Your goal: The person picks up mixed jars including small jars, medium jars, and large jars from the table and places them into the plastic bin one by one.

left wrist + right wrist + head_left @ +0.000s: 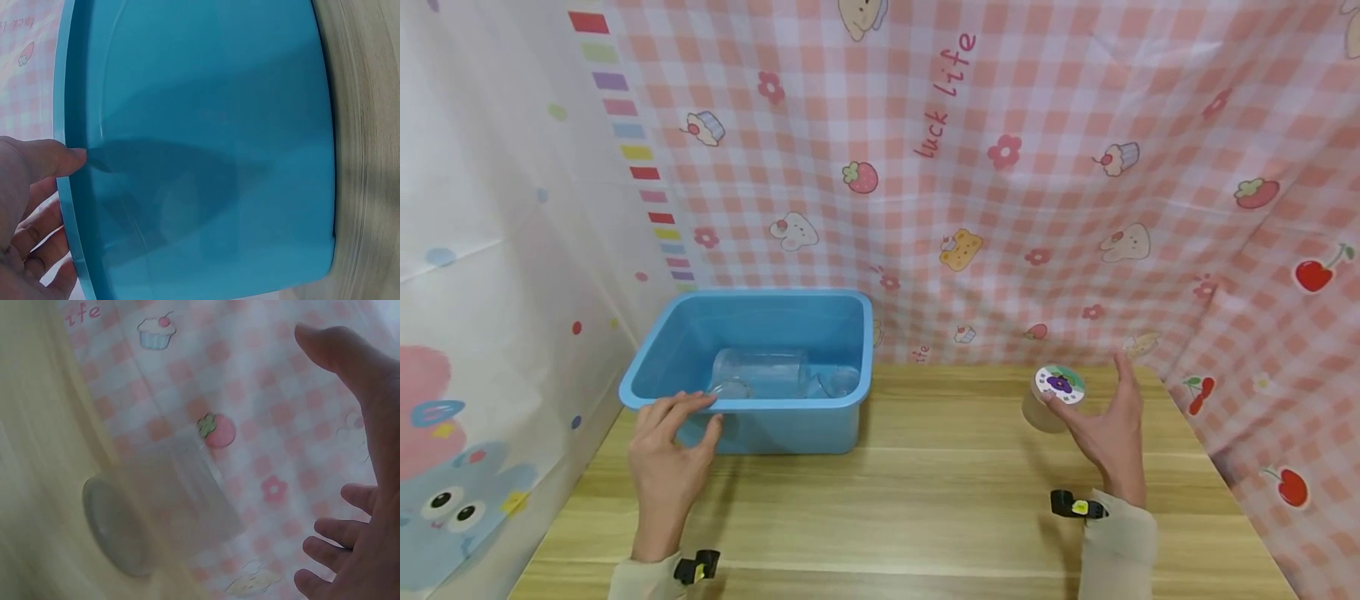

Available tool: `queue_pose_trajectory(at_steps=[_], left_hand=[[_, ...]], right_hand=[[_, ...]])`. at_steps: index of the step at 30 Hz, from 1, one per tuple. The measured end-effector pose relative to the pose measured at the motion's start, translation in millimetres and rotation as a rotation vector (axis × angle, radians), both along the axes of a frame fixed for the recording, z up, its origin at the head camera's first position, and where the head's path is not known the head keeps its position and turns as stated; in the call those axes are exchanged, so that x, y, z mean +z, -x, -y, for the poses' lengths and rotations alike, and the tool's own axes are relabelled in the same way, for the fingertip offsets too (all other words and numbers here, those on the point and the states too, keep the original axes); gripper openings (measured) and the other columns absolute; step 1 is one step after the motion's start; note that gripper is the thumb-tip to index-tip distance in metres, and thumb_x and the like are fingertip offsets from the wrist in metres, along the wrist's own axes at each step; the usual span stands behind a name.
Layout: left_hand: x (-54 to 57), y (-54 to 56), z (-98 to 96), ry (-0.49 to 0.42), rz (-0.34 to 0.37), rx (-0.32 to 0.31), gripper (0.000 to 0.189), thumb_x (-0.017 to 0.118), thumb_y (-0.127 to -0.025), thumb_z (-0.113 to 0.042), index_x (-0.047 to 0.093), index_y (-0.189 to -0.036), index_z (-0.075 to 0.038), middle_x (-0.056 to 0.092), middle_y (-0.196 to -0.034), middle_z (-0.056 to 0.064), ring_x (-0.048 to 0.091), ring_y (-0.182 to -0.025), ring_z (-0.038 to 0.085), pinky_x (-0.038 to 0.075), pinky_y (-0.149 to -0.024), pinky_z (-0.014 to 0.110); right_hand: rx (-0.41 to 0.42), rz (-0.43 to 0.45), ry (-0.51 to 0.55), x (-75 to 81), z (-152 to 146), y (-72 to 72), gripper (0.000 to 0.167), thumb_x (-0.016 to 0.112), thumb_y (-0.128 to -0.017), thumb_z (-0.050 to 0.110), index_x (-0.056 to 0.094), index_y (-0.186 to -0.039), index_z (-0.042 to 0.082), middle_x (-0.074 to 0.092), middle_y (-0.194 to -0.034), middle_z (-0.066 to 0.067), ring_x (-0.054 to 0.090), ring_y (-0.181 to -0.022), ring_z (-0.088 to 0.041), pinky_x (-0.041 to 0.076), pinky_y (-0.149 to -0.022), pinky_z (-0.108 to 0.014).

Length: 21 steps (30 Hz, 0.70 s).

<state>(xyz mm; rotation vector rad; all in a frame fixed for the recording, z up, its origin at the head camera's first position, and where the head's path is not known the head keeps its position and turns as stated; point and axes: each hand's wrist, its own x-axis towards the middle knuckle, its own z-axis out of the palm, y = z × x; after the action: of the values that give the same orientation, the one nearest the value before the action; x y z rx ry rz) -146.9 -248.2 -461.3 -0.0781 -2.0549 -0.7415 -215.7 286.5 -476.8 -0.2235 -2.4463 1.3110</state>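
At the left stands a light blue plastic basin [745,429], and my left hand [670,458] holds its near rim. In the left wrist view the thumb [65,159] lies against the rim, with the fingers curled over its far side. Inside the basin a clear cylindrical jar [767,372] lies on its side, beside other clear pieces partly hidden by the rim. On the right, a clear jar [1041,414] with a purple flower label on top stands upright. My right hand [1108,433] is spread beside it; the right wrist view shows a gap between the fingers and the jar [175,500].
A wooden table [940,500] carries everything. Pink checked cloth [910,208] hangs behind and along the right side, and a white printed cloth [490,250] hangs at the left. A small black camera is strapped to each wrist.
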Motion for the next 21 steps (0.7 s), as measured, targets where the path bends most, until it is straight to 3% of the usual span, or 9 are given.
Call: queue_pose_trajectory(at_steps=[12,21], left_hand=[[-0.4,-0.3,0.1,0.016,0.003,0.009,0.029,0.084,-0.071,0.009,0.079,-0.098,-0.001,0.076,-0.101,0.018,0.061,-0.101,0.039,0.043,-0.087,0.032],[0.0,-0.9,-0.6,0.016,-0.001,0.003,0.029,0.084,-0.072,0.007,0.079,-0.099,-0.001,0.075,-0.102,0.019,0.061,-0.101,0.039,0.043,-0.087,0.032]], right_hand=[[0.053,0.185,0.092,-32.6,-10.1,6.0,0.13,0.086,-0.08,0.051,-0.007,-0.166,0.022,0.002,-0.174,-0.016,0.009,-0.159,-0.044,0.019,-0.121,-0.074],[0.075,0.236,0.117,-47.6,-8.3,12.9,0.127,0.085,-0.082,0.051,-0.005,-0.166,0.019,0.009,-0.173,-0.017,0.015,-0.158,-0.043,0.017,-0.125,-0.069]])
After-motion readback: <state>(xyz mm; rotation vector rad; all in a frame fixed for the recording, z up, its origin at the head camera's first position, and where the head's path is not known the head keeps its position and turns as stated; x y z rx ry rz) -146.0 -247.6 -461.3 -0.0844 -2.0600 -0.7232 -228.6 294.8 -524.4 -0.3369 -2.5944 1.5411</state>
